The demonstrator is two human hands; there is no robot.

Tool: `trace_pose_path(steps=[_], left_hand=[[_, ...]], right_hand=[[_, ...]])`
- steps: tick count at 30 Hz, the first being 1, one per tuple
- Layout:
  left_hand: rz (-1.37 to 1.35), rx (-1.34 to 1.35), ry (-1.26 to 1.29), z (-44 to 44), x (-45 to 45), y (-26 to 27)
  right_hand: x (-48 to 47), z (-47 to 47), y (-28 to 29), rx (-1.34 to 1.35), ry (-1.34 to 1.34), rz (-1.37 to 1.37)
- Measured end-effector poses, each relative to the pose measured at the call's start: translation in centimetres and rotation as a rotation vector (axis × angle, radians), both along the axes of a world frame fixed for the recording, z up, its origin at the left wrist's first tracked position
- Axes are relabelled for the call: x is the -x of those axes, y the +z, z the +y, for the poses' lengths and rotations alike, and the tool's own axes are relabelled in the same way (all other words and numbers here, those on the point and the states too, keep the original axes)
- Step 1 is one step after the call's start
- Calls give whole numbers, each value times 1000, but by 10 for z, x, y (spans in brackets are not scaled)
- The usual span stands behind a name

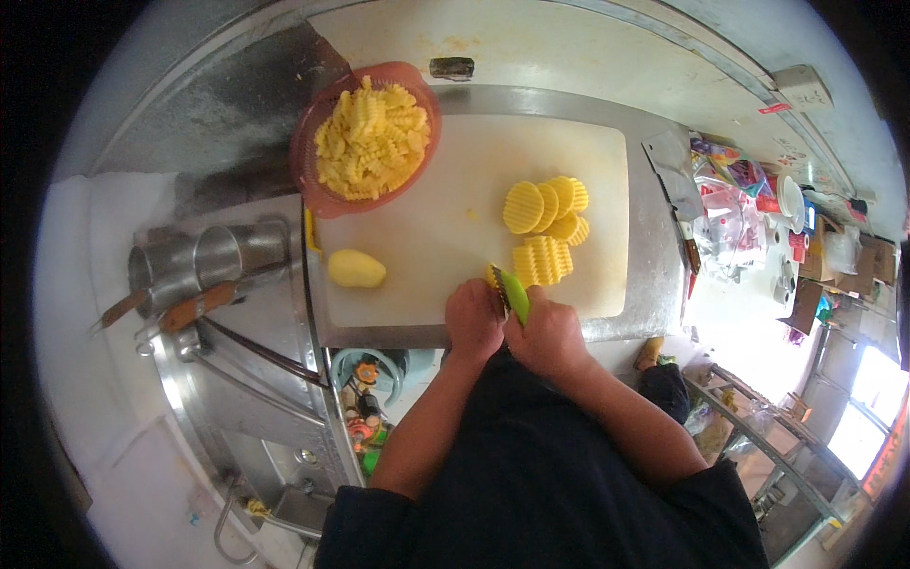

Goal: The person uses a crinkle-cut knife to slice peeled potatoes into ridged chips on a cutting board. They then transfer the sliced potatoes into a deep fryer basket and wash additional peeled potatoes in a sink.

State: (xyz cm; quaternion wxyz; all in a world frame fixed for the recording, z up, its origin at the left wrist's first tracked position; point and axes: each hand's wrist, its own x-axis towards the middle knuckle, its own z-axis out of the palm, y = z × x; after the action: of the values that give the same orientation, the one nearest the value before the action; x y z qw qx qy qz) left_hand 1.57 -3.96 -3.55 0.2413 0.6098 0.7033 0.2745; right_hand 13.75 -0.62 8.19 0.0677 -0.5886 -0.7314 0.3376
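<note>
My right hand (546, 334) grips the green handle of a crinkle cutter (515, 295), its wavy blade standing beside my left fingers. Under my left hand (474, 320) a piece of yellow potato (491, 274) shows, mostly hidden by the fingers and the blade. Just beyond the cutter lies a stack of ridged potato pieces (539, 261), with several ridged potato slices (525, 208) fanned out behind it. A whole peeled potato (357, 269) rests at the left of the white cutting board (426, 299). At the far left corner, a red plastic colander (307, 156) holds heaped crinkle-cut potato.
A cleaver (672, 171) and a knife with a wooden handle (689, 249) lie right of the board. Wire-mesh strainers (242, 249) stand at left, above a metal sink (298, 455). Plastic bags (732, 220) crowd the right-hand surface. Below it stands a metal rack (775, 441).
</note>
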Motion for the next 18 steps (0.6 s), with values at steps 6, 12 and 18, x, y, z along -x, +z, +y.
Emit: trace_pose_path(steps=[6, 12, 18], left_hand=[[35, -29, -7, -3, 2, -8], [-6, 61, -18, 1, 2, 8], [7, 18, 51, -1, 0, 9]], right_hand=[[4, -1, 4, -34, -20, 34], [10, -6, -34, 37, -7, -87], [-32, 27, -36, 243, -173, 214]])
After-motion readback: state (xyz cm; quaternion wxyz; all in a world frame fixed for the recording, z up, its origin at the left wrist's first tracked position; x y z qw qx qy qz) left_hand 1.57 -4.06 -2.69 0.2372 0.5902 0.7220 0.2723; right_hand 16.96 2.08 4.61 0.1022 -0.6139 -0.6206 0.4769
